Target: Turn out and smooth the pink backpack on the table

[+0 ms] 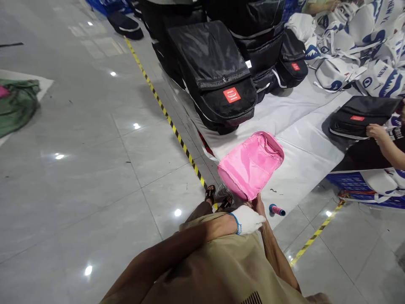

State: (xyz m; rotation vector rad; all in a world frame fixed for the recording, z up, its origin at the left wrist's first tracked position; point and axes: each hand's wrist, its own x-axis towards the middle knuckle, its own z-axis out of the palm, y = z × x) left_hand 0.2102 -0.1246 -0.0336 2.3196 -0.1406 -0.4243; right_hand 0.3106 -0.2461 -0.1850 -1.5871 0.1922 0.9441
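A bag workshop or warehouse floor: glossy grey tiles (95, 169) marked with yellow-black hazard tape (164, 112), stacked black backpacks (218, 71) on a white sheet (297, 126), heaped printed white bags (357, 38), and blue crates (351, 181) at the sheet's right edge.

Pink fabric bag (251, 164), soft and crumpled, held tilted at its lower edge, above white sheet

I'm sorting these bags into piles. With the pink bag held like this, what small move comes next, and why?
Probably set the pink bag flat on the white sheet. Both hands, gloved left hand and bare right hand, grip only its near edge, so it hangs tilted above the sheet beside the black backpacks.
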